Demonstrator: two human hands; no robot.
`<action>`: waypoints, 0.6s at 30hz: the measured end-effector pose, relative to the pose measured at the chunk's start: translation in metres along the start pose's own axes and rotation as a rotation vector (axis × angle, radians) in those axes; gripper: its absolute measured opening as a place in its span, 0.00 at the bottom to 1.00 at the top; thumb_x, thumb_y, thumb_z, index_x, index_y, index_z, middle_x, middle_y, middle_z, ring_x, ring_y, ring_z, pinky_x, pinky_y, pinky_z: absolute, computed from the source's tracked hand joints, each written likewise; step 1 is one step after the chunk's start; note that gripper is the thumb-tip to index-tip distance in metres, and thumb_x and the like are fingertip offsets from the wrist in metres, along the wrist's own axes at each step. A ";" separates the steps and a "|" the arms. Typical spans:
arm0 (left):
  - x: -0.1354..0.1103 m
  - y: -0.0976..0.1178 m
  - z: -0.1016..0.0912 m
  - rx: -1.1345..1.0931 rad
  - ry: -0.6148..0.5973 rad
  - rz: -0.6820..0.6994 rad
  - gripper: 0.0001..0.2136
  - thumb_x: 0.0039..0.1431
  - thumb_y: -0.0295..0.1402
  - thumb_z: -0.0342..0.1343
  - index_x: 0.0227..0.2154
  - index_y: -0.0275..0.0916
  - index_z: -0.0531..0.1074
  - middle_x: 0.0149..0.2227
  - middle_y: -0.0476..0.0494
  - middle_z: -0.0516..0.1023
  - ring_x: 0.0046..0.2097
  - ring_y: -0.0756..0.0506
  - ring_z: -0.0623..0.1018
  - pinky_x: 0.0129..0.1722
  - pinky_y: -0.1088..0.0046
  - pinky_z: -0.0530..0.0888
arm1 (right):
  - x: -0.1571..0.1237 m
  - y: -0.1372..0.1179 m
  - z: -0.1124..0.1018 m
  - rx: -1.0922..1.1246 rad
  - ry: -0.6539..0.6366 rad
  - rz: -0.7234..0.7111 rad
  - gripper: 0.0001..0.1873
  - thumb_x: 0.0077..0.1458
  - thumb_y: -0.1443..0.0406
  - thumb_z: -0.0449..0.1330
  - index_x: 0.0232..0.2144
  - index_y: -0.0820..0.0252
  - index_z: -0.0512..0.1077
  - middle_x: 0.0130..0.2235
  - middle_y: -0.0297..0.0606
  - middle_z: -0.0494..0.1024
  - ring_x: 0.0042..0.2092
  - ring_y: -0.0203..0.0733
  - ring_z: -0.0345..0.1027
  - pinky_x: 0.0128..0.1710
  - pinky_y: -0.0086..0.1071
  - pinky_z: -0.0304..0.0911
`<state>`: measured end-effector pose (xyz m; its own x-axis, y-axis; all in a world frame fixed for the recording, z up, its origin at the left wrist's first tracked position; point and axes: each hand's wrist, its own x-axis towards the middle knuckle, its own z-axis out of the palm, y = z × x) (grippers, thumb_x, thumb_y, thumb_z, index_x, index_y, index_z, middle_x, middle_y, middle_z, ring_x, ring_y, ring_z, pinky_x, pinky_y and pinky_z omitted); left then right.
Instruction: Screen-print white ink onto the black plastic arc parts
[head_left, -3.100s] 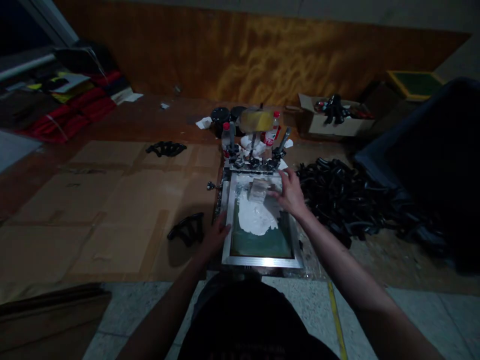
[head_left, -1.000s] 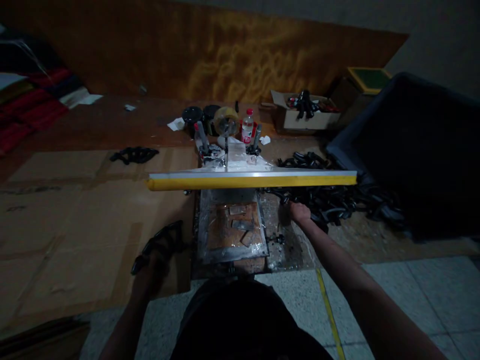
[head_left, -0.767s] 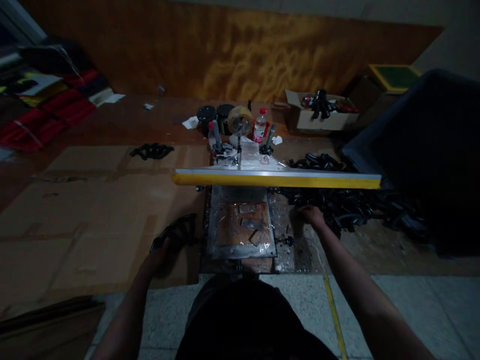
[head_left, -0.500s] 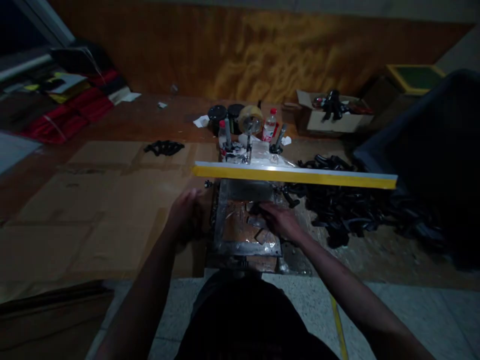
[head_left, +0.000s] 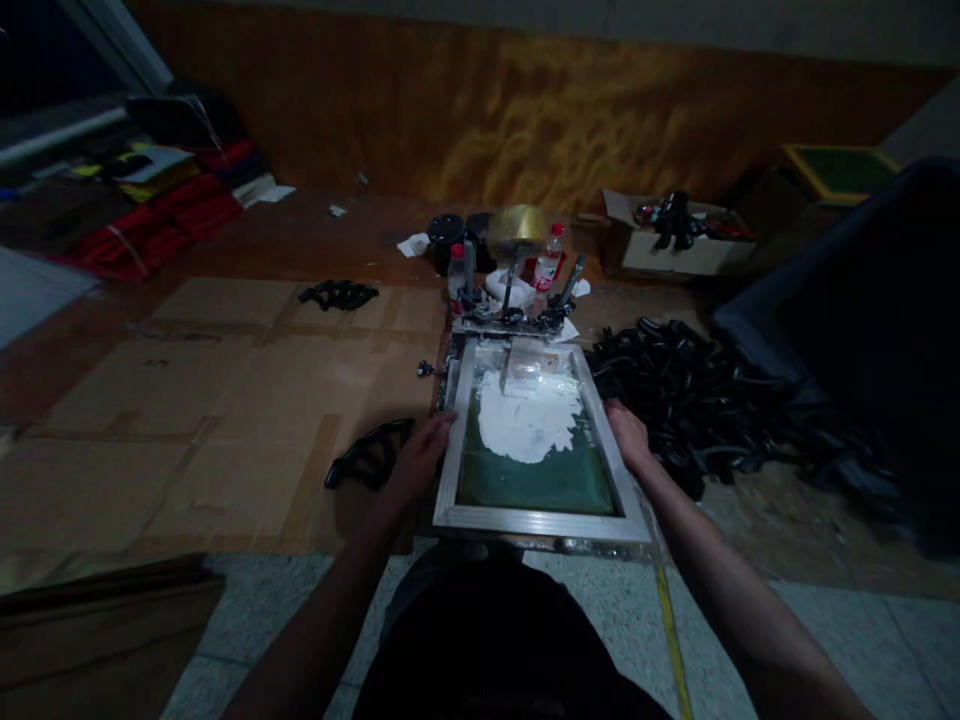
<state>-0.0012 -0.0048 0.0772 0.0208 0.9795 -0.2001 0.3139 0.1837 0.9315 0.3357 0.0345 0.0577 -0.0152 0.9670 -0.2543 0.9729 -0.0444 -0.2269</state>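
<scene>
A screen printing frame with a silver rim lies low and flat in front of me. White ink covers the upper part of its green mesh, and a squeegee-like block rests near its far end. My left hand is closed at the left rim, and my right hand grips the right rim. Just left of my left hand, a black slotted plastic part lies on the cardboard. A similar black part lies farther back. Whatever is under the frame is hidden.
A heap of black parts spreads to the right, beside a large dark bin. Behind the frame stand clamps, bottles and black jars. An open carton sits at the back right, red bundles at the left.
The screen printing frame has swung down from its raised, edge-on position to flat. My hands have moved to its two sides. A black part now lies on the cardboard beside my left hand.
</scene>
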 end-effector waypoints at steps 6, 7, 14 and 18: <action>0.008 -0.048 0.020 0.008 -0.104 -0.141 0.31 0.61 0.42 0.53 0.65 0.34 0.62 0.53 0.34 0.79 0.50 0.38 0.80 0.51 0.61 0.76 | 0.038 -0.041 -0.027 0.082 0.462 -0.089 0.28 0.61 0.67 0.52 0.63 0.63 0.63 0.62 0.52 0.65 0.61 0.54 0.60 0.59 0.43 0.60; 0.011 -0.053 0.021 0.031 -0.106 -0.143 0.30 0.61 0.40 0.53 0.64 0.34 0.63 0.55 0.33 0.78 0.52 0.38 0.79 0.53 0.60 0.75 | 0.043 -0.056 -0.030 0.078 0.474 -0.171 0.30 0.60 0.66 0.55 0.64 0.64 0.60 0.63 0.53 0.63 0.62 0.55 0.58 0.60 0.44 0.59; 0.019 -0.069 0.022 0.039 -0.105 -0.159 0.28 0.59 0.43 0.57 0.60 0.35 0.68 0.56 0.33 0.77 0.55 0.36 0.78 0.56 0.59 0.73 | 0.029 -0.119 -0.022 -0.180 -0.028 -0.263 0.13 0.61 0.65 0.56 0.47 0.63 0.74 0.46 0.49 0.79 0.46 0.50 0.73 0.43 0.34 0.65; 0.018 -0.071 0.023 0.026 -0.103 -0.171 0.26 0.60 0.42 0.55 0.59 0.35 0.69 0.56 0.35 0.78 0.57 0.37 0.76 0.57 0.60 0.73 | -0.014 -0.114 0.000 -0.274 -0.104 -0.484 0.16 0.64 0.71 0.50 0.48 0.62 0.73 0.47 0.49 0.78 0.47 0.47 0.72 0.41 0.31 0.64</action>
<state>-0.0009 -0.0016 0.0006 0.0615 0.9206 -0.3856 0.3452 0.3428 0.8737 0.2250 0.0255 0.0870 -0.4838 0.8303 -0.2766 0.8734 0.4784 -0.0916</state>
